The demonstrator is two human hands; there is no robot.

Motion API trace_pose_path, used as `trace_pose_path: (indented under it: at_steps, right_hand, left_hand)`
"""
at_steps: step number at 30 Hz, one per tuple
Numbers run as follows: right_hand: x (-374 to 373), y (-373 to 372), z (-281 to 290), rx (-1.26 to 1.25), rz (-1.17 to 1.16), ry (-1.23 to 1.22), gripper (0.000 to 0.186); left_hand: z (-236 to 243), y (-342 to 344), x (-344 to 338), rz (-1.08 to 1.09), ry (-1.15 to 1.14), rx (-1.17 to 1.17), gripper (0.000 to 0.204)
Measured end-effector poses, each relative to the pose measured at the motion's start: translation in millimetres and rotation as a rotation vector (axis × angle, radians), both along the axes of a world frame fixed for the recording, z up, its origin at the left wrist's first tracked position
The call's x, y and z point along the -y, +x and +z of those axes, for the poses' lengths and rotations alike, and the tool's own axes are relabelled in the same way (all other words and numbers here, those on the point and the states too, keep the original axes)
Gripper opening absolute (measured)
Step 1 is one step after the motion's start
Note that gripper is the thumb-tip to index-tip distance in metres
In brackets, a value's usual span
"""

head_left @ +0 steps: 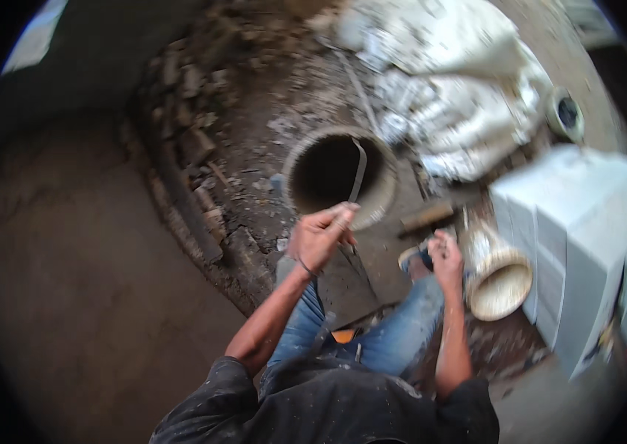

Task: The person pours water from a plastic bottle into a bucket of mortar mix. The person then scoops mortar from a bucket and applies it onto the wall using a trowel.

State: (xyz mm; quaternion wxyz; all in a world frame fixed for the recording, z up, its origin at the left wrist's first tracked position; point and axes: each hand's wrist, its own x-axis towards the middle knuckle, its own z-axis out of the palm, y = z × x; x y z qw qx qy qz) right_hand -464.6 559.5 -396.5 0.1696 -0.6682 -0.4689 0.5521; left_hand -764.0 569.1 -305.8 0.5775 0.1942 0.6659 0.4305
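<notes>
My left hand (321, 240) grips a thin, flat metal strip (359, 174) with a bent tip, which rises in front of the dark mouth of a large round hollow pipe (303, 164) in the middle of the view. My right hand (447, 259) is raised to the right, fingers curled; whether it holds anything is too blurred to tell. Just right of it a cream flared hollow cylinder (521, 266) shows its round mouth. My legs in blue jeans (395, 333) are bent apart below the large pipe.
Crumpled white sacking (461, 89) lies at the upper right beside a small round ring-like piece (550, 118). Pale grey stacked blocks (587, 222) fill the right side. Broken brick rubble (191, 140) and a long narrow edge (173, 200) border a brown floor (84, 259) at the left.
</notes>
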Motion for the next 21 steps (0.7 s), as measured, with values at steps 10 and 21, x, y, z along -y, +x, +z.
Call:
trace_pose_path:
  at_steps: [10, 21]
  right_hand:
    - [-66, -203, 44, 0.094, 0.478, 0.089, 0.032]
    - [-53, -342, 31, 0.495, 1.53, -0.049, 0.055]
  left_hand:
    - [20, -132, 87, 0.47, 0.049, 0.217, 0.03]
    - [30, -260, 223, 1.121, 0.151, 0.302, 0.022]
